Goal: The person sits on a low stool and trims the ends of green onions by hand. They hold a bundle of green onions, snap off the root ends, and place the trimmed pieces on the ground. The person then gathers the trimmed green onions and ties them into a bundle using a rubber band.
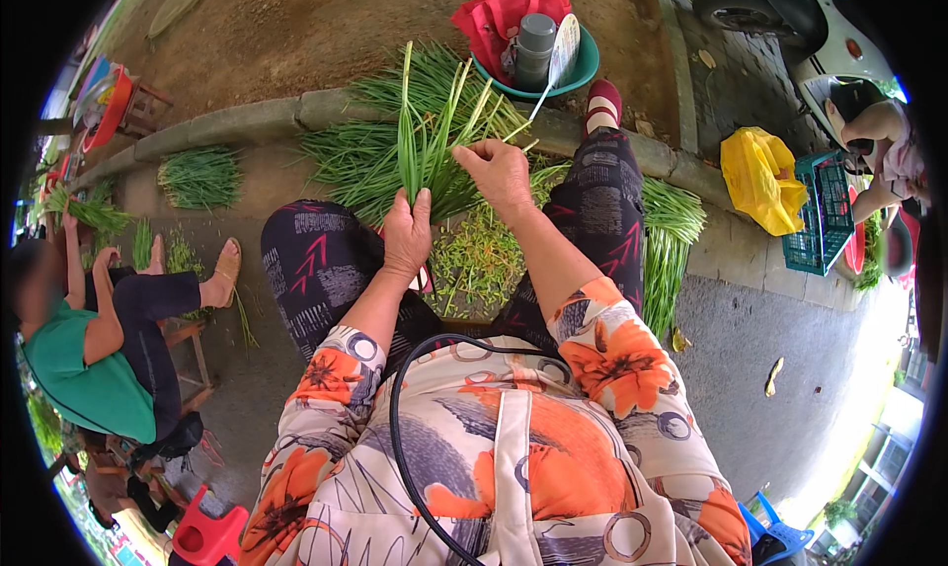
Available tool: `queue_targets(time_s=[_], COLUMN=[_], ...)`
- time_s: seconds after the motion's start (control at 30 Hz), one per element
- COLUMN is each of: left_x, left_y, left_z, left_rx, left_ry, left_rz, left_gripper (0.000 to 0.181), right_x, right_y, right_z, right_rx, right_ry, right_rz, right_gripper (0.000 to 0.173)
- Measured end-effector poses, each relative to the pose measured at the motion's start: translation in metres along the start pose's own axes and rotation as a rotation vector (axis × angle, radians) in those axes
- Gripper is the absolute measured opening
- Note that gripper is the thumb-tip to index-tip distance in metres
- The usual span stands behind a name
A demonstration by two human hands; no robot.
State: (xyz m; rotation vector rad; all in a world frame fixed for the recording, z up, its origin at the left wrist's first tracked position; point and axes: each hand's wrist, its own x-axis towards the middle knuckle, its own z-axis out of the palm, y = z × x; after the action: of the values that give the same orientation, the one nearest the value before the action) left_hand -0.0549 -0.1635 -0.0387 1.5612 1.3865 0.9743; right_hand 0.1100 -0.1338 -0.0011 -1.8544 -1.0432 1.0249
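My left hand (409,232) is closed around the lower part of a small bunch of long green leafy stalks (409,140), probably garlic chives, whose pale ends point up and away from me. To its right, my right hand (498,170) has thumb and forefinger pinched close together near the pale ends; whether a stalk is between them I cannot tell. Beyond my hands a large heap of the same greens (348,162) lies on the pavement and over the kerb. Yellowish-green trimmings (474,258) cover the ground between my knees. A bundle with pale ends (666,270) lies beside my right leg.
A teal basin (587,62) holds a red bag, a flask and a hand fan, just past the kerb (222,125). A yellow plastic bag (759,177) and a green crate (818,214) are at right, near a scooter (844,47). A person in green (89,373) sits at left.
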Motion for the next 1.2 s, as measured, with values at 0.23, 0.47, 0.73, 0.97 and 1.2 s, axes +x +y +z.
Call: queue_targets(time_s=[0.23,0.47,0.73,0.97,1.2], left_x=[-0.005,-0.004,-0.005,-0.003,0.001], left_y=[0.012,0.004,0.004,0.010,0.005], left_z=[-0.003,0.001,-0.001,-0.003,-0.008], left_rx=[0.063,0.054,0.016,-0.109,-0.207], left_ry=[0.001,0.006,0.003,0.060,0.099], left_rz=[-0.013,0.057,0.001,-0.070,-0.149], left_gripper=[0.034,0.031,0.031,0.034,0.032], right_x=[0.003,0.007,0.009,0.006,-0.005], right_y=[0.008,0.017,0.017,0.012,-0.001], right_z=[0.002,0.004,0.004,0.001,-0.008], right_rx=[0.076,0.116,0.168,0.324,0.520], right_ry=[-0.018,-0.015,-0.012,-0.111,-0.342], right_rz=[0.062,0.006,0.001,0.012,0.032], right_gripper=[0.029,0.025,0.020,0.016,0.012])
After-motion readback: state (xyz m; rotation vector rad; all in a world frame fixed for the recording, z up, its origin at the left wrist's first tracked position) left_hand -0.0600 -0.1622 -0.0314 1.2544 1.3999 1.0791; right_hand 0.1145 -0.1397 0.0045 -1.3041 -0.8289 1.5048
